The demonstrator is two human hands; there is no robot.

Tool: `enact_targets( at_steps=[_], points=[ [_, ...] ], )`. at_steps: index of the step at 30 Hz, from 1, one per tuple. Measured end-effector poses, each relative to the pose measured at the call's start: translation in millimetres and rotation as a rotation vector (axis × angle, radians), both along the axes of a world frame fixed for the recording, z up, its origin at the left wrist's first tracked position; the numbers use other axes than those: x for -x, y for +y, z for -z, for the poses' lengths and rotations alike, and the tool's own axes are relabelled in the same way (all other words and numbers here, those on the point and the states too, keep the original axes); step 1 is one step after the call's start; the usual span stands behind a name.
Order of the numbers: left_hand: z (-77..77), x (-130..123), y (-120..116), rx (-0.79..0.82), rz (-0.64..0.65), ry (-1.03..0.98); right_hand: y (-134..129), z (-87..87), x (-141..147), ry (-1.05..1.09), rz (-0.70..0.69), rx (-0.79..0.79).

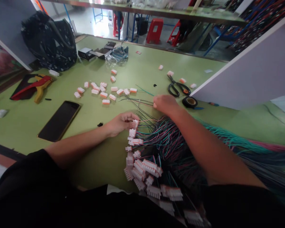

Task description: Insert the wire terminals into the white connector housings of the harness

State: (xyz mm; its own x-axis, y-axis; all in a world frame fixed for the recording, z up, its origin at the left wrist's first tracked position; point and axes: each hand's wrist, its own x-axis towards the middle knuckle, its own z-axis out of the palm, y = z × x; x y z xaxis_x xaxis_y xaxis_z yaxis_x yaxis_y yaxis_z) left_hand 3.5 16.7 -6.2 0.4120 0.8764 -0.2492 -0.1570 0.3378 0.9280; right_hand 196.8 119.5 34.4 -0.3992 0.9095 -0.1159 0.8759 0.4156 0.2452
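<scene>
Pinched between thumb and fingers of the left hand [121, 124]: one small white wire connector [135, 123], with a pinkish wire at its end. Gathered in the curled right hand [166, 104], at two o'clock from the left: thin loose wires [146, 102], fingertips partly hidden. Between three and four o'clock of the left hand: one tangled wire bundle [167, 134], teal, pink and dark. At five: a heap of wired multi-pin connectors [142, 167], lower ones blurred. At eleven: scattered white-and-orange connector housings [104, 95] on the green tabletop [92, 164]. At nine: one dark-screened smartphone [58, 121], face up. At one o'clock from the right hand: black-handled scissors [173, 81]. At three: one roll of black tape [184, 102], just beside the scissors.
</scene>
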Motion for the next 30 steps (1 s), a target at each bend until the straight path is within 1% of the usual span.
enact_targets(
  at_steps=[5, 6, 7, 9, 11, 13, 14, 15, 16, 17, 18, 19, 20, 21, 22, 23, 24, 26, 27, 28, 30],
  points=[
    [-0.6, 0, 0, 0.039, -0.012, -0.040, 13, 1.7, -23, 0.544, 0.328, -0.002],
    [0.1, 0, 1, 0.039, -0.006, -0.052, 15, 1.3, -25, 0.620, 0.361, 0.006],
    [0.9, 1, 1, 0.038, 0.000, -0.063, 14, 0.6, -25, 0.681, 0.365, 0.004],
    [3.3, 2, 2, 0.039, 0.014, -0.079, 10, -2.0, -19, 0.776, 0.318, -0.014],
    [6.1, 2, 4, 0.038, 0.031, -0.096, 2, -6.5, -7, 0.777, 0.213, -0.035],
    [8.7, 3, 5, 0.034, 0.046, -0.118, -7, -13.4, 6, 0.604, 0.089, -0.061],
    [9.7, 3, 5, 0.032, 0.049, -0.129, -11, -17.7, 11, 0.494, 0.054, -0.073],
    [10.3, 3, 5, 0.031, 0.052, -0.137, -13, -22.7, 15, 0.401, 0.057, -0.091],
    [10.6, 3, 5, 0.030, 0.053, -0.144, -15, -28.1, 16, 0.345, 0.100, -0.123],
    [10.4, 3, 5, 0.028, 0.054, -0.148, -16, -33.9, 16, 0.338, 0.161, -0.170],
    [9.9, 4, 5, 0.026, 0.056, -0.148, -17, -39.7, 15, 0.385, 0.221, -0.221],
    [9.0, 4, 5, 0.023, 0.059, -0.143, -18, -45.4, 13, 0.481, 0.262, -0.261],
    [8.0, 4, 4, 0.019, 0.060, -0.135, -20, -50.4, 12, 0.613, 0.266, -0.266],
    [6.9, 4, 4, 0.017, 0.060, -0.125, -23, -54.7, 11, 0.755, 0.240, -0.229],
    [6.0, 4, 4, 0.015, 0.059, -0.114, -28, -58.0, 12, 0.881, 0.187, -0.150],
    [5.3, 5, 4, 0.012, 0.057, -0.105, -34, -60.2, 14, 0.968, 0.121, -0.058],
    [4.8, 5, 4, 0.007, 0.055, -0.097, -41, -61.4, 17, 1.009, 0.055, 0.028],
    [4.7, 5, 4, 0.000, 0.058, -0.085, -53, -61.0, 24, 0.977, -0.058, 0.121],
    [4.9, 5, 4, -0.002, 0.058, -0.080, -57, -59.6, 27, 0.938, -0.087, 0.129],
    [5.1, 5, 3, -0.005, 0.059, -0.073, -59, -57.3, 29, 0.902, -0.094, 0.115],
    [5.1, 4, 2, -0.021, 0.061, -0.061, -55, -50.3, 29, 0.840, -0.055, 0.057]
  ],
)
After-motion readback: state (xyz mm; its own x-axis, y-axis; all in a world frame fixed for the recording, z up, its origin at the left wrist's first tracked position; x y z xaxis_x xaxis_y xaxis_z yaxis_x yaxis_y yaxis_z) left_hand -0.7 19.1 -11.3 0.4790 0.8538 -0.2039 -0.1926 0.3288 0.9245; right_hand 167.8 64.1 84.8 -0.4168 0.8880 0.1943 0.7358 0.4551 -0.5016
